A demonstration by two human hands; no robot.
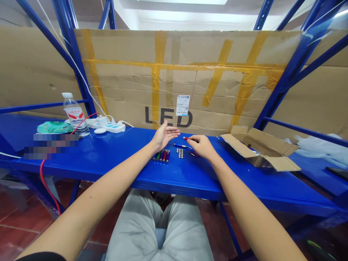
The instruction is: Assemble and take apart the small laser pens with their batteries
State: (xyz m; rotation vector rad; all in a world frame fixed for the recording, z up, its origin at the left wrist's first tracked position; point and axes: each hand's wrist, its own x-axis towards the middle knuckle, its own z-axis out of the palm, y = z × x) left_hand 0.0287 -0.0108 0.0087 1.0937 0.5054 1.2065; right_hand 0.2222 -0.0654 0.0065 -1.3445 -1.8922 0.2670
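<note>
Several slim, glossy pen-like tubes point(164, 156) lie near round silvery discs point(179, 153) on our blue tabletop point(108, 156); our left hand point(162, 137) stretches its fingers apart, our right hand point(202, 145) pinches a red cylinder point(185, 138).

Outstretched left hand point(164, 137) near a row of coloured tubes point(164, 156) — red stick point(186, 138) in right hand point(203, 146)

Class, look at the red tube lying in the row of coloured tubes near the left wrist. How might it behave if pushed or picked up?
The red tube looks rounded, so it may roll, though the tubes beside it could block it. Its straight outline suggests it is stiff. Being slim, it is probably light, but its inside cannot be seen.
</note>
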